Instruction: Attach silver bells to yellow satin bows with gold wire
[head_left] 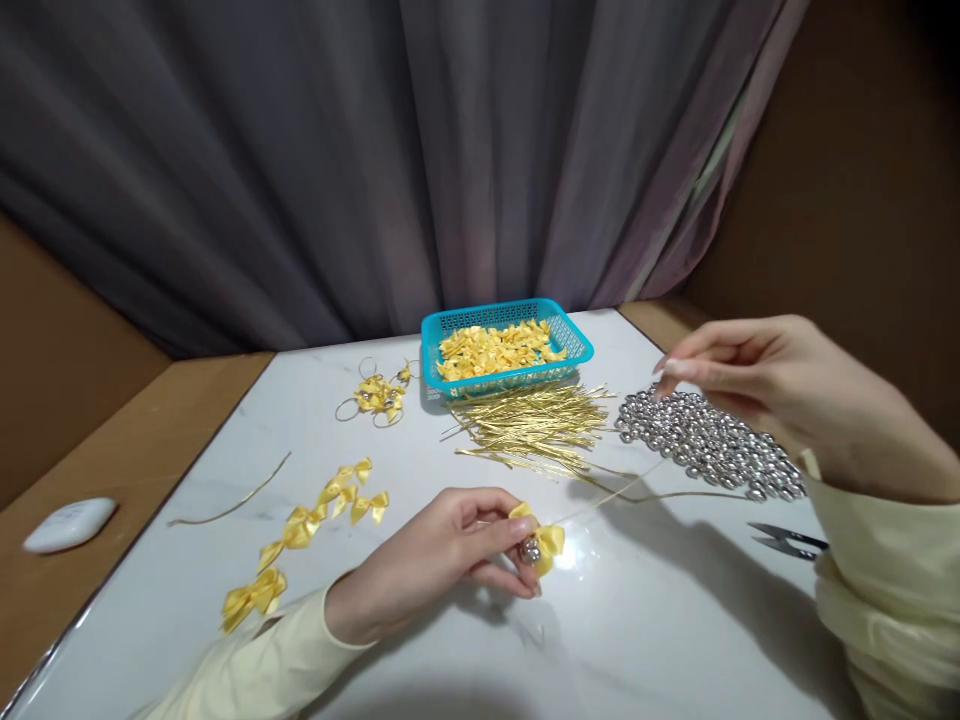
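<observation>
Between the thumb and fingers of my left hand (457,545) is a yellow ribbon bow (551,546) with a silver bell-like bead (530,550) against it. A thin pale thread (607,497) runs from the bow up to the right, toward my right hand (757,375). That hand is raised over the silver beads (705,440), thumb and forefinger pinched on the thread's end. Several loose yellow bows (304,525) lie left of my left hand. Farther back sits a small cluster of finished-looking bows with beads and gold loops (380,397).
A blue basket (431,350) of yellow bows stands at the back. In front of it lies a pile of gold cords (532,425). Small black scissors (787,540) rest under my right forearm. A single cord (232,505) and a white oval object (70,525) are at the left.
</observation>
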